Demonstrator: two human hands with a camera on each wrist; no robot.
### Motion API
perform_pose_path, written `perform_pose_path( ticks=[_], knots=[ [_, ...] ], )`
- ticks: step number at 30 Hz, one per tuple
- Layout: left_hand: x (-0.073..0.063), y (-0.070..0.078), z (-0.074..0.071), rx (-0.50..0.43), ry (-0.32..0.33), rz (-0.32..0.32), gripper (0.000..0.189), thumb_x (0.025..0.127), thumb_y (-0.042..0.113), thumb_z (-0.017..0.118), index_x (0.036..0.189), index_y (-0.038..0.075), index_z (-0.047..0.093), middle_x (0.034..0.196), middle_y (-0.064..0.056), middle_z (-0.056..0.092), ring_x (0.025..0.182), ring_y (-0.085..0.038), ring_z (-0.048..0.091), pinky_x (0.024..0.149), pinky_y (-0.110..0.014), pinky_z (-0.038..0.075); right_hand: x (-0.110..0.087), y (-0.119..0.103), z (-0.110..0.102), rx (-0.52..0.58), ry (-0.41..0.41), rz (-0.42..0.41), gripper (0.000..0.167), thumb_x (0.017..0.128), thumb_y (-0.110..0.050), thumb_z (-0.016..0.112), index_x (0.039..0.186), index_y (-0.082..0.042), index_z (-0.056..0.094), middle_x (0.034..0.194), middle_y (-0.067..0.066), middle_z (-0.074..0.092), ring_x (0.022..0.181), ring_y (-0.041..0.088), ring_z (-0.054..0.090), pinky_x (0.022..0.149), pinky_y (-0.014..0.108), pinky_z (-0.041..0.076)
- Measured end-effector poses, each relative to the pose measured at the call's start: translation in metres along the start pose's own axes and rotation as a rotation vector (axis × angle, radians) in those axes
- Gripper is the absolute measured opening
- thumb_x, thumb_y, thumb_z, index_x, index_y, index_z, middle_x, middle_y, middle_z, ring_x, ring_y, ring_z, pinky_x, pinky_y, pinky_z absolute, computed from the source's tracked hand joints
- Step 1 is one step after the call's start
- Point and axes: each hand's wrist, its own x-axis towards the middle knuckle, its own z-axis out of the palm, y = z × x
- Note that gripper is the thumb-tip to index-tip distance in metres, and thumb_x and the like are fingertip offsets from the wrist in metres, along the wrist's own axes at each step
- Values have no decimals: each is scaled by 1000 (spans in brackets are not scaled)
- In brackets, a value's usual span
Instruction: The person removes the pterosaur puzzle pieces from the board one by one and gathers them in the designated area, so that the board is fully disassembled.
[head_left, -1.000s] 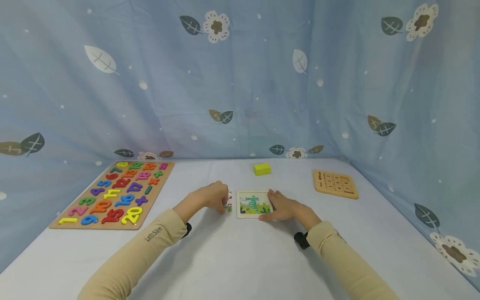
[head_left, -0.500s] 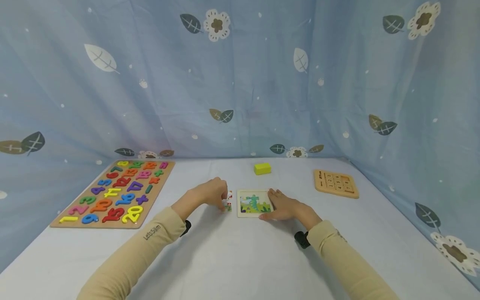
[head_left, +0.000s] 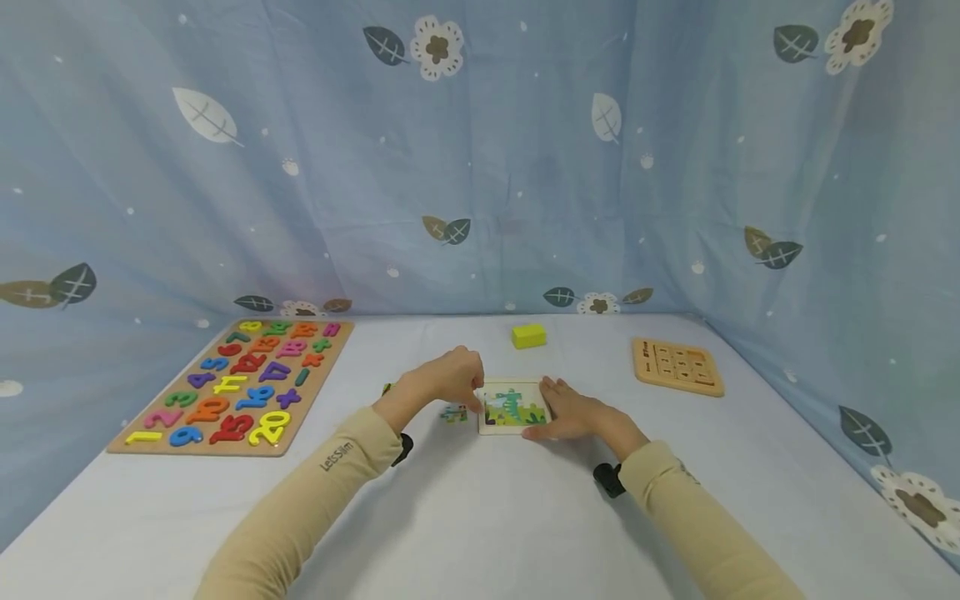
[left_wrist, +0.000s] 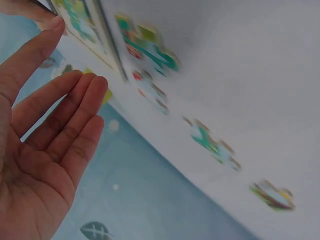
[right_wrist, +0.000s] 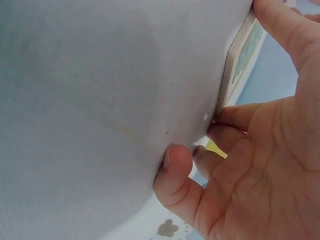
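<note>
A picture puzzle with a green dinosaur sits in a pale wooden tray (head_left: 510, 431) mid-table. My right hand (head_left: 570, 411) holds the tray at its right end, thumb on the near edge and fingers at the far corner. Over the left edge of the tray is my left hand (head_left: 453, 377); in the left wrist view its fingers are loosely extended, with nothing seen between thumb and fingers. Several loose puzzle pieces lie left of the tray, among them a green-and-red piece (left_wrist: 145, 42), a green-and-white piece (left_wrist: 210, 145) and a small brown-and-green piece (left_wrist: 272, 195).
A number board (head_left: 279, 446) with coloured numerals and signs lies on the left. Toward the back stands a yellow-green block (head_left: 528, 336). On the right is a small wooden number-tile board (head_left: 708, 388). Blue printed cloth (head_left: 525, 167) hangs behind the white table.
My left hand has moved right, from the loose pieces to the tray's left edge, uncovering pieces on its left. My right hand stays at the tray.
</note>
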Motion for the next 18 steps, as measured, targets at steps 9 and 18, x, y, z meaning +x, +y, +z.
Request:
perform_pose_path(
  ticks=[9, 18],
  knots=[
    [23, 16, 0, -36, -35, 6, 29, 73, 29, 84, 64, 9, 65, 55, 7, 42, 54, -7, 36, 52, -21, 34, -2, 2, -3, 0, -8, 6, 104, 85, -59, 60, 152, 4, 12, 160, 21, 9, 148, 38, 8, 116, 57, 18],
    [41, 19, 4, -34, -50, 1, 39, 73, 33, 83, 98, 4, 76, 87, -5, 69, 73, -11, 56, 67, -24, 49, 0, 3, -1, 11, -21, 8, 105, 85, -60, 60, 152, 3, 10, 161, 19, 8, 148, 37, 8, 115, 57, 19]
  ],
)
